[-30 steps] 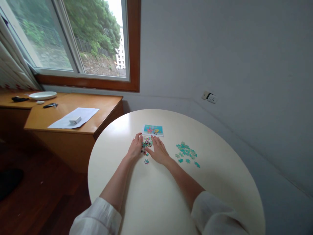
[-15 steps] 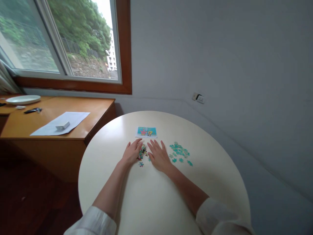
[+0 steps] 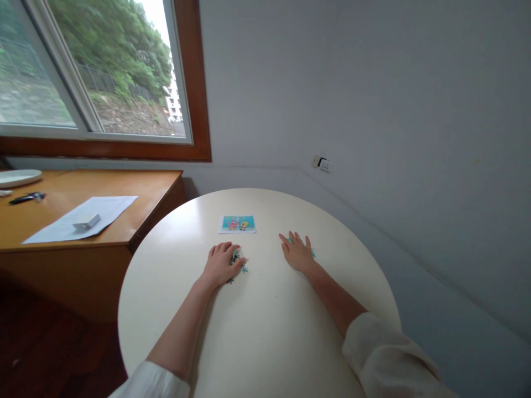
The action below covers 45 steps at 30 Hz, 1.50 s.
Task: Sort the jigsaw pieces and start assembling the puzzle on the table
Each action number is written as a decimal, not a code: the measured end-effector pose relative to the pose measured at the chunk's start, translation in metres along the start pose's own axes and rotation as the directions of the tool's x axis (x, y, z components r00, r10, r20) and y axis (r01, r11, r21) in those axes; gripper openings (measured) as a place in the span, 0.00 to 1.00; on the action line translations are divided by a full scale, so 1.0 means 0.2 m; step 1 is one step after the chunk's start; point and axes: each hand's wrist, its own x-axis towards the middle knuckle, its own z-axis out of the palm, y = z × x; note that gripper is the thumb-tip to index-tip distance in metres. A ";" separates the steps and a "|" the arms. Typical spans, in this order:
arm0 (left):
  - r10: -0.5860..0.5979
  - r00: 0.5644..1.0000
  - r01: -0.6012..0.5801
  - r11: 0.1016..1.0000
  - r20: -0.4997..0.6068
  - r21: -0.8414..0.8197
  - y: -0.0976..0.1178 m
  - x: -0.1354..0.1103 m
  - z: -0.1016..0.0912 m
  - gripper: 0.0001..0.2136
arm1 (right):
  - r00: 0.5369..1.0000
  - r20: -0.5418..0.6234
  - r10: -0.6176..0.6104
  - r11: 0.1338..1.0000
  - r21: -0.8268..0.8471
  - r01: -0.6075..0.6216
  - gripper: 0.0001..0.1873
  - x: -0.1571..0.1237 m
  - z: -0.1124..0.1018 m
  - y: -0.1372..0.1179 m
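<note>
My left hand (image 3: 220,265) rests on the table with its thumb apart from its curved fingers. It lies against a small heap of multicoloured jigsaw puzzle pieces (image 3: 235,256), partly covering them. To the right, my right hand (image 3: 297,253) is laid flat with fingers spread over teal puzzle pieces (image 3: 313,254); only a few of these show at its edges. Beyond my left hand lies a picture card (image 3: 238,224) with cartoon figures on a blue ground.
The round white table (image 3: 257,342) stands near a grey wall. At the left, a wooden desk (image 3: 153,185) holds a paper sheet (image 3: 112,207), a small white box (image 3: 87,222), a black item (image 3: 25,198) and a white plate (image 3: 19,177). A wall socket (image 3: 326,165) is behind the table.
My right hand has moved right, away from the multicoloured heap and onto the teal pieces. My left hand stays by the multicoloured pieces, now more gathered beside it. The view has turned slightly right.
</note>
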 end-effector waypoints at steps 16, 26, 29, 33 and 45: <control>-0.050 0.994 0.049 0.999 -0.098 -0.012 0.01 0.02 0.01 0.19 | 0.993 -0.080 0.092 0.992 -0.078 -0.098 0.36 -0.31 -0.03 0.20; -0.115 0.993 0.115 0.990 0.002 -0.076 -0.02 0.01 0.02 0.23 | 0.985 0.017 0.172 0.983 0.055 -0.173 0.35 -0.06 0.00 0.19; -0.050 0.997 0.055 0.993 0.052 -0.102 0.01 0.00 0.02 0.22 | 0.985 -0.005 0.175 0.983 0.064 -0.174 0.34 -0.02 0.00 0.19; 0.088 0.994 -0.071 0.974 0.070 -0.216 0.05 -0.01 0.04 0.20 | 0.962 -0.264 0.069 0.997 0.044 -0.060 0.28 -0.06 -0.02 0.17; -0.348 0.915 0.017 0.534 -0.202 -0.845 -0.03 0.12 0.11 0.25 | 0.901 -0.083 -0.426 0.871 0.232 0.433 0.43 -0.33 -0.10 -0.53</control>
